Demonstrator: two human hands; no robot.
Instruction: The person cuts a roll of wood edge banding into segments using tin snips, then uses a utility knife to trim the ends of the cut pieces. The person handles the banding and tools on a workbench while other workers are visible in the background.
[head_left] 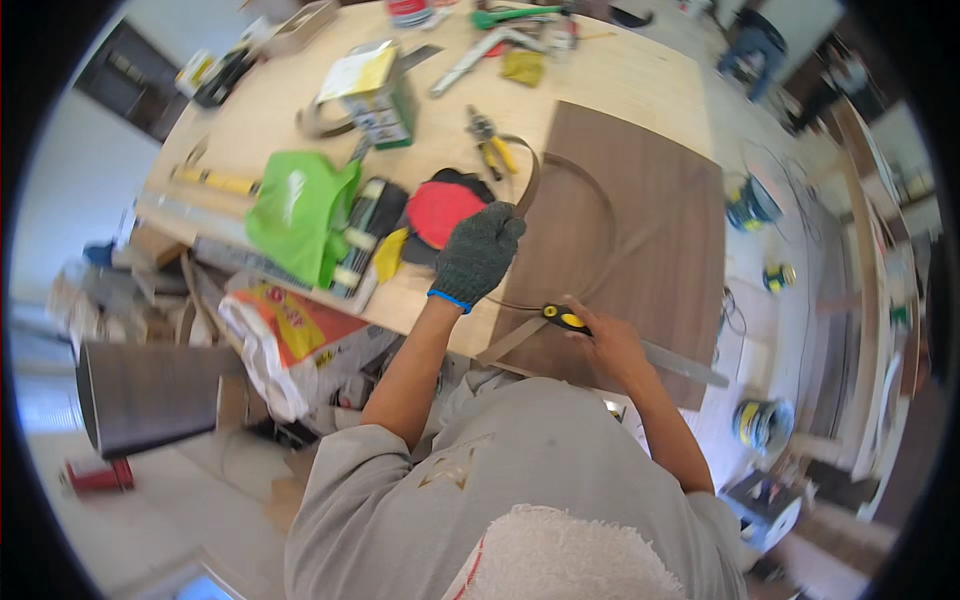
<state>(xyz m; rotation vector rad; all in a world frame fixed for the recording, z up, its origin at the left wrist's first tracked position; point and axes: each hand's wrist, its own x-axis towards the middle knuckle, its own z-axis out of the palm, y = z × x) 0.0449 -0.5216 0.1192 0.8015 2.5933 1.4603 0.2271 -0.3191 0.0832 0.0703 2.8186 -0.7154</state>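
My left hand (479, 251), in a dark knit glove with a blue cuff, is closed on a thin brown coiled strip (590, 180) near the left edge of a wood-grain panel (670, 240). My bare right hand (605, 335) grips a black-and-yellow tool handle (566, 318) over the panel's lower part. A flat silver metal piece (685, 365) shows to the right of that hand; I cannot tell whether it joins the handle. Yellow-handled pliers (490, 150) lie above my left hand, beside a red-and-black object (440, 210).
The pale worktop (640, 70) holds a green bag (300, 215), a box (370, 95) and several tools. A grey cylinder (160, 395) and sacks (300, 345) are at left. Buckets (755, 205) and a wooden frame (855, 300) stand right. Two people (755, 55) are at top right.
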